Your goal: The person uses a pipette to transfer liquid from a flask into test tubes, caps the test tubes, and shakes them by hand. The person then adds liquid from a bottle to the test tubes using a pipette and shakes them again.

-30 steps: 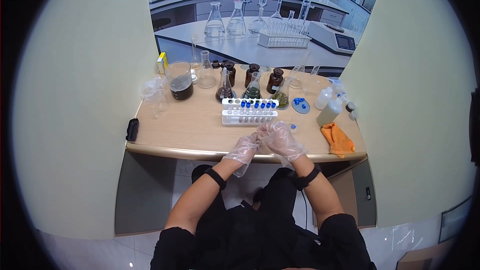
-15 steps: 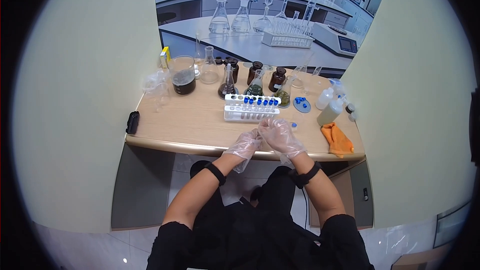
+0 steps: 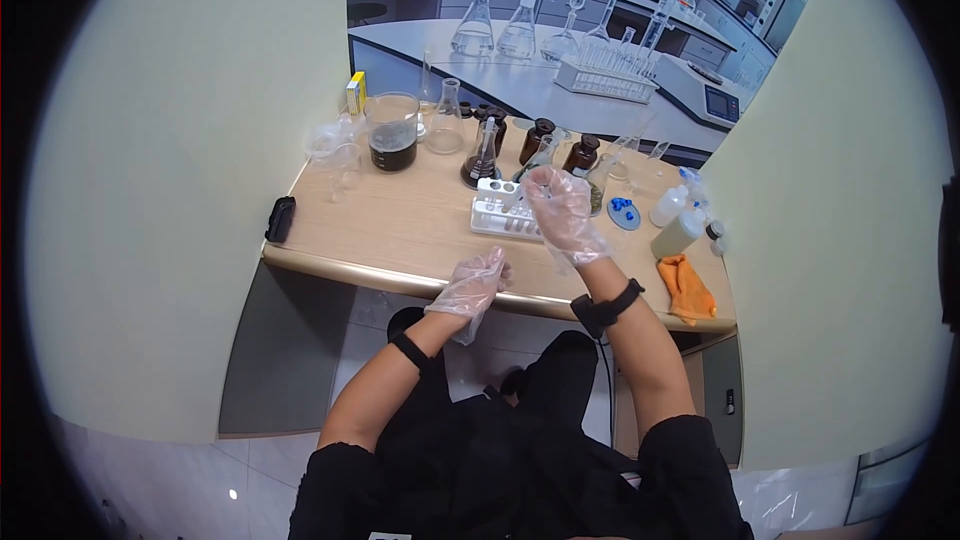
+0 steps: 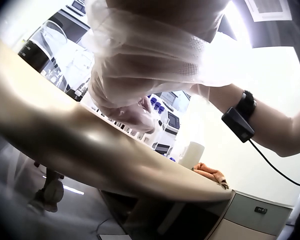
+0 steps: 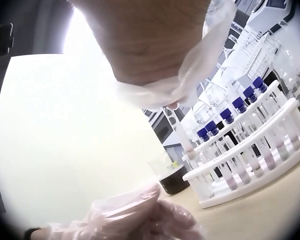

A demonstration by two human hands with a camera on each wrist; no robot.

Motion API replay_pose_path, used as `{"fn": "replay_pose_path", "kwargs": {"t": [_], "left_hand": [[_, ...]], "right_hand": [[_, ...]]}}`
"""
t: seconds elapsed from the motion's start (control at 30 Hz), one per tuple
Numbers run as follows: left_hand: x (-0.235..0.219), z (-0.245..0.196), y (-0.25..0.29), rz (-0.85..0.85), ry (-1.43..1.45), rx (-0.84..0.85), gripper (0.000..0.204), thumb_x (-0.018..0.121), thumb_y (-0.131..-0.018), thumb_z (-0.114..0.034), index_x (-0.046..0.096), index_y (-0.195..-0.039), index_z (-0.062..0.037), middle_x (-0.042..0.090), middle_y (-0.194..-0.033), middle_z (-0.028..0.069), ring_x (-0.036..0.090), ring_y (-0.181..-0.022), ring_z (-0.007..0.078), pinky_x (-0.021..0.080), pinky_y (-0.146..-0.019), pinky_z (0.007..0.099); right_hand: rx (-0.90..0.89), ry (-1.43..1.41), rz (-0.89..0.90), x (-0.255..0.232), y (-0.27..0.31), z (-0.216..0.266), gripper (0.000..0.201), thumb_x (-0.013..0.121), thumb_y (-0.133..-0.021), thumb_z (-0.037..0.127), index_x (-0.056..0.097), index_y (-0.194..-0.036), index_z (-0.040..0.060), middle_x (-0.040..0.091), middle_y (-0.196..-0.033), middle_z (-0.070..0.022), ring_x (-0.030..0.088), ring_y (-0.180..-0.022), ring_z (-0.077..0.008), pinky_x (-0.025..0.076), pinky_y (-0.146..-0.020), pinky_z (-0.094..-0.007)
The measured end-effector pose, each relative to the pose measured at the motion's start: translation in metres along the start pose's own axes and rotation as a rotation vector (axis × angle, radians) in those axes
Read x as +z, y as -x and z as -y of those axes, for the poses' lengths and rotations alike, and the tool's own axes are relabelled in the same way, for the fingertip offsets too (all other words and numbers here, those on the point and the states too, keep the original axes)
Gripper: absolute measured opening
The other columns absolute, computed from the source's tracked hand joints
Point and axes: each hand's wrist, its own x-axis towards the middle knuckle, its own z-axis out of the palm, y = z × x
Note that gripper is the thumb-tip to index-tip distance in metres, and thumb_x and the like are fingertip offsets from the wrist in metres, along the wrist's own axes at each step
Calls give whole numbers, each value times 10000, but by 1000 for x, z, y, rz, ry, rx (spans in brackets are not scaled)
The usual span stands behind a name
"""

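Note:
My gloved right hand [image 3: 560,208] is raised over the right part of the white test tube rack [image 3: 497,225]. In the right wrist view it pinches the top of a glass test tube [image 5: 180,132], which hangs tilted at the near end of the rack with a little pinkish liquid at its bottom. Several tubes with blue stoppers [image 5: 226,116] stand in the rack; some tubes carry pale pink or greenish contents. Loosely bent, the gloved left hand [image 3: 473,285] is at the table's front edge, with nothing showing between its fingers.
Behind the rack stand conical flasks of dark liquid [image 3: 480,170] and brown bottles [image 3: 538,143]. A beaker of dark liquid [image 3: 393,150] is at the left. To the right are a dish of blue stoppers [image 3: 624,215], plastic bottles [image 3: 678,232] and an orange cloth [image 3: 686,290].
The hands were together in front of the rack. My right hand has since moved up and away over the rack with the test tube, while the left has drawn slightly back to the left.

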Motion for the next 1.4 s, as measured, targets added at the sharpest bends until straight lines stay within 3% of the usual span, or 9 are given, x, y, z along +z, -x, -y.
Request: {"fn": "replay_pose_path", "kwargs": {"t": [0.23, 0.47, 0.67, 0.73, 0.83, 0.93, 1.0, 1.2, 1.4], "left_hand": [[-12, -10, 16, 60, -50, 31, 475, 572, -1096, -445, 690, -911, -24, 663, -825, 57, 582, -660, 95, 511, -658, 248], [-25, -1, 4, 105, -49, 101, 329, 580, -1105, -329, 681, -969, -46, 663, -868, 20, 602, -715, 76, 502, -672, 215], [-22, -8, 4, 49, -7, 140, 230, 609, -1096, -256, 694, -1031, -52, 678, -912, 0, 631, -778, 68, 520, -711, 215], [-23, -14, 7, 48, -99, 173, 237, 610, -1096, -264, 703, -1041, -53, 684, -923, 6, 634, -787, 67, 523, -712, 221], [-24, -26, 12, 2, -76, 102, 354, 574, -1111, -338, 734, -1041, -30, 731, -977, 51, 675, -850, 113, 550, -790, 273], [-33, -34, 14, 35, -324, 92, 493, 502, -1131, -409, 755, -1039, 4, 765, -1045, 106, 702, -942, 171, 555, -893, 334], [-37, -27, 13, 66, -452, 253, 571, 435, -1146, -435, 757, -1035, 23, 773, -1068, 138, 704, -1016, 206, 539, -964, 368], [-29, -4, -3, -65, -184, 217, 414, 454, -1144, -335, 726, -1140, -23, 757, -1071, 79, 689, -882, 146, 558, -862, 304], [-20, -50, 11, -117, 62, 100, 234, 597, -1090, -258, 683, -1176, -59, 734, -1057, 53, 649, -774, 84, 532, -685, 251]], "right_hand": [[68, 75, 162, 32, -12, -12, 184, 757, -891, 219, 767, -948, 44, 731, -908, -204, 704, -873, -385, 566, -802, -470], [36, 137, 208, 37, -7, -18, 178, 761, -866, 232, 787, -913, 63, 737, -995, -198, 700, -952, -371, 568, -853, -464], [101, 143, 268, 37, -7, -15, 246, 758, -848, 242, 781, -1031, 79, 745, -1057, -182, 701, -1017, -364, 562, -928, -447], [-17, 51, 201, 37, -3, -17, 287, 771, -834, 257, 775, -1072, 97, 747, -1120, -151, 678, -1098, -355, 552, -970, -440], [-168, 141, 217, 48, -5, -27, 278, 788, -818, 253, 783, -1061, 116, 741, -1166, -119, 645, -1164, -347, 542, -990, -442], [-102, 81, 258, 60, -5, -37, 256, 806, -803, 243, 775, -1025, 120, 736, -1156, -99, 628, -1174, -354, 524, -1011, -463], [-96, 93, 261, 66, -5, -40, 246, 813, -797, 241, 766, -1004, 116, 734, -1123, -103, 631, -1161, -354, 523, -1003, -467], [-86, 119, 266, 46, -17, -17, 203, 814, -815, 234, 744, -942, 92, 719, -997, -133, 647, -1082, -346, 528, -924, -477], [-154, 70, 87, 2, 0, 19, 134, 765, -887, 190, 742, -928, 65, 708, -892, -132, 674, -922, -333, 532, -801, -463]]}}
